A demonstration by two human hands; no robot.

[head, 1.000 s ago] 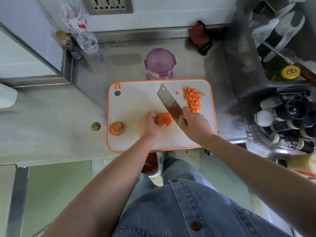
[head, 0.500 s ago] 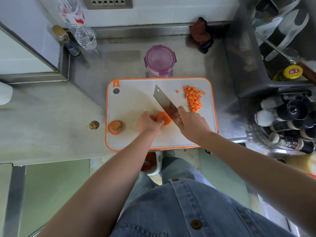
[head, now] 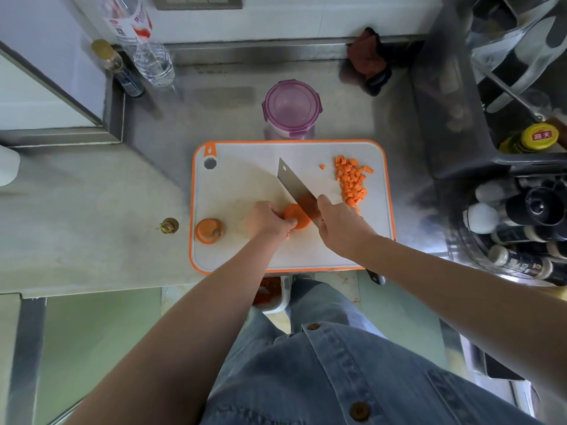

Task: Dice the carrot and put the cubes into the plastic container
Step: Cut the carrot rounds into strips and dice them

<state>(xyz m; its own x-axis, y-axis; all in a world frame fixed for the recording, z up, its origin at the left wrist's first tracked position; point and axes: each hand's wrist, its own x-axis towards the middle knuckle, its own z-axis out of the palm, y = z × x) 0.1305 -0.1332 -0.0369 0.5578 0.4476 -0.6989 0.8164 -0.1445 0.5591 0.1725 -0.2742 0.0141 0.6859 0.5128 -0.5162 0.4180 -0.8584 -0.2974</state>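
Note:
On the white, orange-rimmed cutting board [head: 245, 167] my left hand [head: 267, 220] grips a thick carrot piece [head: 296, 217] by its left side. My right hand [head: 343, 228] holds a cleaver [head: 296, 188] whose blade rests against the carrot's right face; the handle is mostly hidden by my hand. A pile of carrot cubes [head: 351, 180] lies at the board's far right. Another carrot stub [head: 208, 230] stands at the board's near left. The plastic container [head: 293, 110], with a purple lid on it, stands just behind the board.
A carrot top [head: 168, 226] lies on the counter left of the board. Bottles [head: 144, 41] stand at the back left, a dark cloth [head: 368, 61] at the back. A rack with utensils and sauce bottles [head: 521, 210] fills the right side. A bin with peels [head: 270, 291] sits below the counter edge.
The cleaver's blade has shifted left and lower against the carrot piece, and both hands sit closer together. The cube pile and the stub have not moved.

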